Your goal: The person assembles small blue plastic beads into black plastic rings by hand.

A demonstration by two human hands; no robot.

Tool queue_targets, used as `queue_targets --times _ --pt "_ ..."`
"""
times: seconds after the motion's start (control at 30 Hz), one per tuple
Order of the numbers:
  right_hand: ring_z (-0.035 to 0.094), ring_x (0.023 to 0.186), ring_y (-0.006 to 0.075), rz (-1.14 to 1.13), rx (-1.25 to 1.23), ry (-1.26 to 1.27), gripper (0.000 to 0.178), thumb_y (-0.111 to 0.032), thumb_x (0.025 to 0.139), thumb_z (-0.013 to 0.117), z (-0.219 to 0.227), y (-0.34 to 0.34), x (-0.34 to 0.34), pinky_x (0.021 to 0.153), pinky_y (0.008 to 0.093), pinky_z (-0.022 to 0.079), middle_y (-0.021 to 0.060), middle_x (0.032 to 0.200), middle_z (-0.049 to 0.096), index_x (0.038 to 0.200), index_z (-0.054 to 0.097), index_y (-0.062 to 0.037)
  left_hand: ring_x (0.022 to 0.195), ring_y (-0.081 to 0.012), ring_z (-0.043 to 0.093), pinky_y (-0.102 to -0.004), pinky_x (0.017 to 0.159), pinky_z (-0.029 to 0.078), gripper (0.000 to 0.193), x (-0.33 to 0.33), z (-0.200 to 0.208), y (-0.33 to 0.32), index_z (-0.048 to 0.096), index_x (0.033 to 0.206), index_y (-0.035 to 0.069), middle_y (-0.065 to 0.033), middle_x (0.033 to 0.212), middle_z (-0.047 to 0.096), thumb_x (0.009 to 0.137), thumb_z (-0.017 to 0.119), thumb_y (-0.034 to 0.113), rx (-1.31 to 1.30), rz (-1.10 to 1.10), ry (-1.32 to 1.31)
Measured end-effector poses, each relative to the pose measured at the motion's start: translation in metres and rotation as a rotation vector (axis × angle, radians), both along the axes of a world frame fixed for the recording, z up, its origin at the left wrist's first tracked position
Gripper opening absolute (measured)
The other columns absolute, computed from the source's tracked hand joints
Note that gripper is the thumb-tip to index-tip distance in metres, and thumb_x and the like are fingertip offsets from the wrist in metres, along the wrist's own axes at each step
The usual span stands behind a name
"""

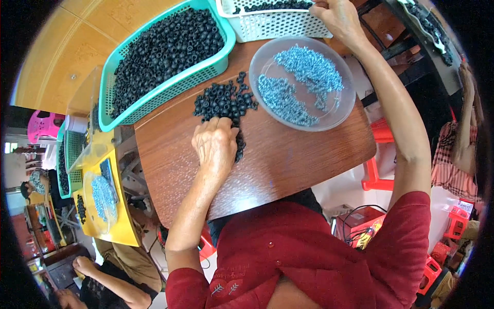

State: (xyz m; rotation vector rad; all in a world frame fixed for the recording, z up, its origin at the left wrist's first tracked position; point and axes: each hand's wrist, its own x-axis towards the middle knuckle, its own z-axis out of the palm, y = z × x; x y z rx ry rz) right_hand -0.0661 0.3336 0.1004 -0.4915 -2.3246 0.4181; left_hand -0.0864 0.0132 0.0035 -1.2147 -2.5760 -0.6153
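Two-handed gathering seems our step: our left hand [214, 141] curls at black ring-like pieces [221, 100] heaped on the table [170, 154], our right hand [338, 19] meets the white basket [278, 27], both grips we cannot tell, and next likely calls for light picking.

the view looks steeply down from the wearer's head, through the left one of two side-by-side fisheye cameras. the maroon shirt [293, 247] fills the near side, and the wooden tabletop [293, 159] sits close below, around the middle. the left hand [215, 143] falls near the centre, the right hand [339, 19] at the far edge. the wide lens also catches a yellow table [126, 224] on the left, bending straight edges toward its dark round rim.
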Motion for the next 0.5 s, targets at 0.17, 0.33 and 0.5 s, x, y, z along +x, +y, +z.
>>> queue_targets --times 0.17,0.33,0.5 --pt "0.065 0.078 0.0281 0.196 -0.054 0.009 0.023 -0.013 0.077 0.064 -0.030 -0.012 0.027 0.070 0.0340 0.050 0.0176 0.083 0.066 0.094 0.066 0.0022 0.074 -0.0307 0.062 -0.0389 0.066 0.047 0.013 0.000 0.002 -0.001 0.065 0.080 0.002 -0.0141 0.077 0.063 0.069 0.069 0.007 0.006 0.027 -0.126" --pt "0.065 0.082 0.0318 0.328 0.011 0.089 0.017 -0.009 0.078 0.063 -0.050 -0.040 0.055 0.073 0.0387 0.051 0.0172 0.088 0.066 0.093 0.067 -0.0005 0.073 -0.0285 0.062 -0.0378 0.064 0.047 0.013 -0.001 -0.001 -0.010 0.066 0.084 0.004 -0.0118 0.075 0.062 0.071 0.068 0.006 0.097 0.029 -0.132" --pt "0.059 0.072 0.0299 0.454 0.069 0.122 0.010 -0.005 0.076 0.066 -0.061 -0.060 0.072 0.065 0.0390 0.047 0.0133 0.076 0.062 0.085 0.065 -0.0008 0.069 -0.0270 0.060 -0.0376 0.063 0.046 0.009 0.001 0.002 -0.007 0.068 0.079 0.006 -0.0109 0.071 0.059 0.071 0.069 0.008 0.050 0.032 -0.124"
